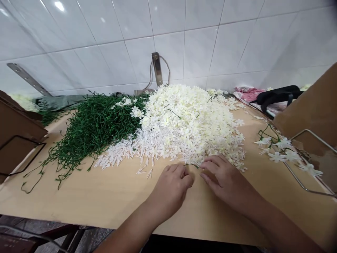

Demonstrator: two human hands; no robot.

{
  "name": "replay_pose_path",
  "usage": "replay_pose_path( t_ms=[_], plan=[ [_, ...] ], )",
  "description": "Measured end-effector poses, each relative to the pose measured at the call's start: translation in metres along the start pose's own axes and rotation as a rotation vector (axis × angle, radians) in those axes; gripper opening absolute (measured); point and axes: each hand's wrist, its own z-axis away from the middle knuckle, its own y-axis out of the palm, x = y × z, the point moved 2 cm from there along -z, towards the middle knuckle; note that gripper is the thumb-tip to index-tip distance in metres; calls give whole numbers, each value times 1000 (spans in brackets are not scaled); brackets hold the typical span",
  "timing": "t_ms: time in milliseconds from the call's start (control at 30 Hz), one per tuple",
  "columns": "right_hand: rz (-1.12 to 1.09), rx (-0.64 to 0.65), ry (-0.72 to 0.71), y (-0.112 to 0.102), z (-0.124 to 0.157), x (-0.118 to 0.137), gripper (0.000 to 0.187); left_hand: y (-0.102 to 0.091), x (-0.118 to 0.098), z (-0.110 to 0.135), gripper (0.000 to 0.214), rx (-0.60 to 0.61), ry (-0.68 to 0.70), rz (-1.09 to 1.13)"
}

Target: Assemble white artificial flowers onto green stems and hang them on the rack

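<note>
My left hand (175, 182) is closed around a thin green plastic stem (192, 165), whose curved end sticks out toward the right. Close to that end, my right hand (223, 177) has its thumb and fingers a little apart, and nothing shows between them. Just beyond both hands lies a big heap of pale cream artificial flowers (189, 116). At its front left are loose white stamens (118, 151). Further left, a tangled pile of green plastic stems (97, 123) spreads over the wooden table (105, 200).
Several finished flower sprigs (284, 151) lie at the right by a metal wire frame (302, 186). Cardboard boxes (313, 116) flank the table on both sides. Behind stand a tiled wall (168, 45) and metal brackets (157, 68). A black strap-like item (279, 96) rests back right.
</note>
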Motion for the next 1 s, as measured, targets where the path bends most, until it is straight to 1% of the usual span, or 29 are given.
replay_pose_path(
  t_ms=[100,267,333,467,567,667,733,800,900,1000],
  plan=[
    [34,26,20,-2,0,-9,13,-1,6,2,14,26,-60,-61],
    [111,50,76,-1,1,-20,11,-12,20,14,11,93,-175,-77],
    [167,54,64,2,0,-23,11,-16,25,18,11,109,-211,-72],
    [266,36,13,6,-6,-24,20,-21,31,24,10,122,-263,-67],
    [258,7,-27,4,-15,-18,23,-22,31,27,9,118,-283,-71],
    [213,22,-82,5,-32,1,20,-22,30,29,11,82,-294,-62],
    [193,63,-121,12,-45,15,16,-23,32,31,12,49,-316,-59],
    [230,102,-138,23,-58,25,14,-25,35,33,13,23,-347,-71],
    [304,137,-121,40,-70,28,15,-27,40,38,13,-2,-374,-81],
    [319,133,-122,47,-71,23,18,-29,45,46,13,-43,-372,-52]
  ],
)
